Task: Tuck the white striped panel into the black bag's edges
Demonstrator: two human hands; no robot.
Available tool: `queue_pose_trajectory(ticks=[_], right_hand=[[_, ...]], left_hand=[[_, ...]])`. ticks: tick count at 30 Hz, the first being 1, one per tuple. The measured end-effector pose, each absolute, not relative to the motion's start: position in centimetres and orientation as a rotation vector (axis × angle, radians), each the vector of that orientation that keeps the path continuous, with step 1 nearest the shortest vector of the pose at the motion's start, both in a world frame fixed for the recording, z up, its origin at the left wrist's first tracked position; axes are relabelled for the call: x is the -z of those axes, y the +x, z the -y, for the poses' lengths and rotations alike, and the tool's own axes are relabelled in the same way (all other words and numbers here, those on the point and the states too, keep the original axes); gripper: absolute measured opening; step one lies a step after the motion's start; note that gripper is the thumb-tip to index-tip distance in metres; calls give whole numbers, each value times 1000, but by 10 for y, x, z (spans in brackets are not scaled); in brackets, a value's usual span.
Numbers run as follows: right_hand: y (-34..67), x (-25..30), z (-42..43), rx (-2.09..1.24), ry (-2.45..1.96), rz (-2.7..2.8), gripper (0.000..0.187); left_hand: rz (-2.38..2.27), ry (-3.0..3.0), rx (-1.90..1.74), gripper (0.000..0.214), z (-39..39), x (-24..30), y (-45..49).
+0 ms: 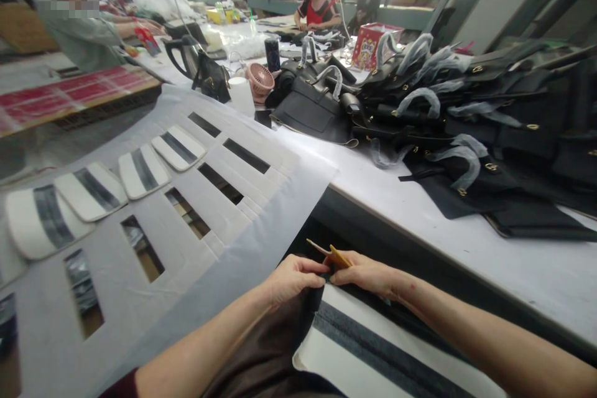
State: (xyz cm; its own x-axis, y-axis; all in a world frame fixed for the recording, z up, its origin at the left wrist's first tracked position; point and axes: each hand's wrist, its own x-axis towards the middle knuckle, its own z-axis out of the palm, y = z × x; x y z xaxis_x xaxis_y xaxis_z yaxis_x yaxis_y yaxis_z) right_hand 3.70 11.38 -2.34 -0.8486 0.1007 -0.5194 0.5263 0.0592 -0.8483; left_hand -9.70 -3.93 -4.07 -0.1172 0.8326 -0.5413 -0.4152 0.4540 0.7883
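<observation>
Across my lap lies a white panel (359,348) with a dark stripe, its far end running up to my hands. My left hand (293,280) is closed in a pinch on the dark edge at that end. Close beside it, my right hand (364,272) is closed with its thumb at the same edge. A yellow tool with two narrow pointed arms (339,256) sticks out of the right hand's fingers; its exact kind is unclear. The fingertips of both hands nearly meet and partly hide the edge between them.
Left, a white slotted board (224,211) carries several white pieces with dark stripes (180,148). Black handbags (317,109) with wrapped handles crowd the white table (466,255) at right. A kettle (186,56) and pink fan (260,79) stand behind; other people work farther off.
</observation>
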Motion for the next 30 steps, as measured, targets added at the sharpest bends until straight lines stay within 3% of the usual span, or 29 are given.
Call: queue_pose_trajectory(ticks=[11, 16, 19, 24, 26, 30], right_hand=[[31, 30, -104, 1657, 694, -2310, 16], [44, 18, -105, 1720, 806, -2428, 21], [44, -4, -104, 1996, 1052, -2525, 31], [19, -43, -82, 2975, 954, -2225, 24], [8, -41, -67, 3011, 873, -2251, 25], [0, -9, -45, 2618, 901, -2463, 37]], left_hand=[[-1310, 578, -1247, 43, 44, 53, -86], [-1308, 518, -1305, 38, 50, 60, -78], [-1340, 479, -1298, 34, 51, 62, -75], [-1354, 433, -1315, 33, 51, 57, -72], [-1334, 436, -1341, 33, 52, 55, -72], [-1313, 495, -1433, 30, 53, 54, -71]])
